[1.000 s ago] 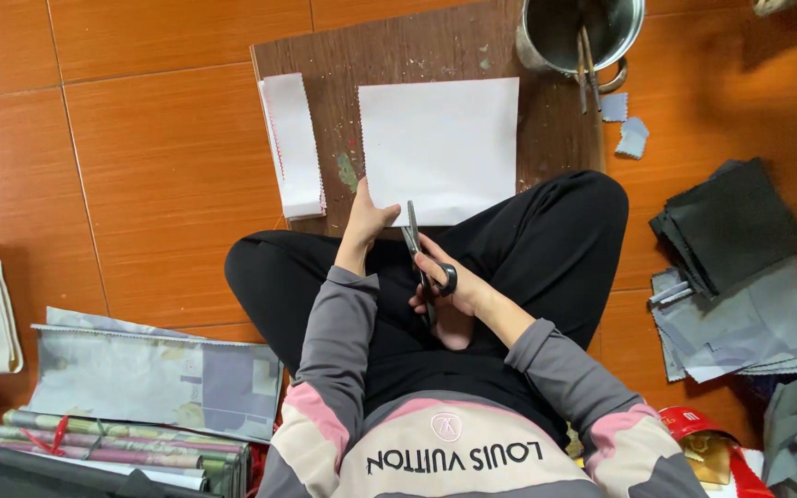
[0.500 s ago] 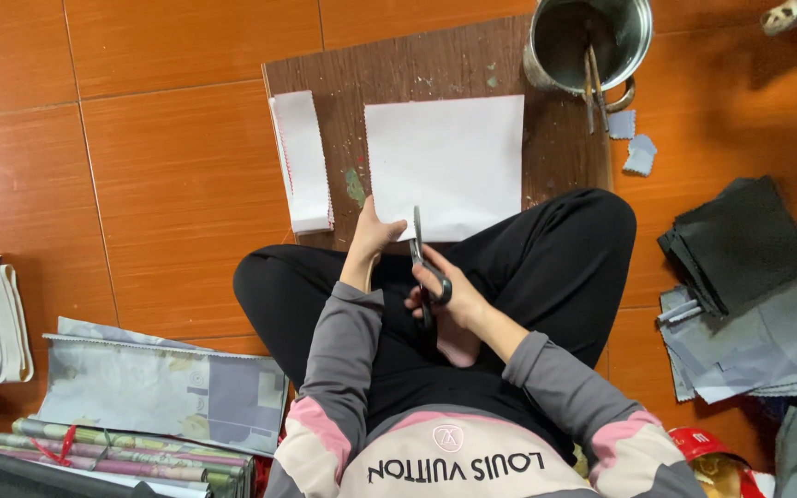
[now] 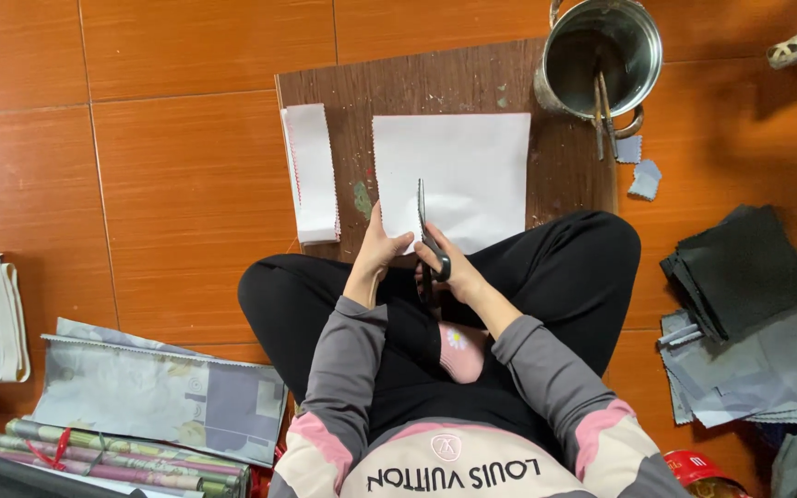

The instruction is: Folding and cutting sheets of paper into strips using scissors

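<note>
My left hand point(image 3: 378, 247) pinches the near edge of the white sheet point(image 3: 458, 171) on the wooden board point(image 3: 417, 88), while my right hand point(image 3: 449, 272) drives scissors point(image 3: 424, 231) into it beside a folded white strip point(image 3: 311, 171).

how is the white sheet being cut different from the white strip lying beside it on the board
The white sheet is wide and nearly square; the white strip is narrow and long. The sheet is held at its near edge by the left hand, with the scissors in the right hand reaching into it; the strip lies untouched, apart from both hands. The strip looks like a thicker stack; the sheet lies flat. Both are white and rest on the brown board.
</note>
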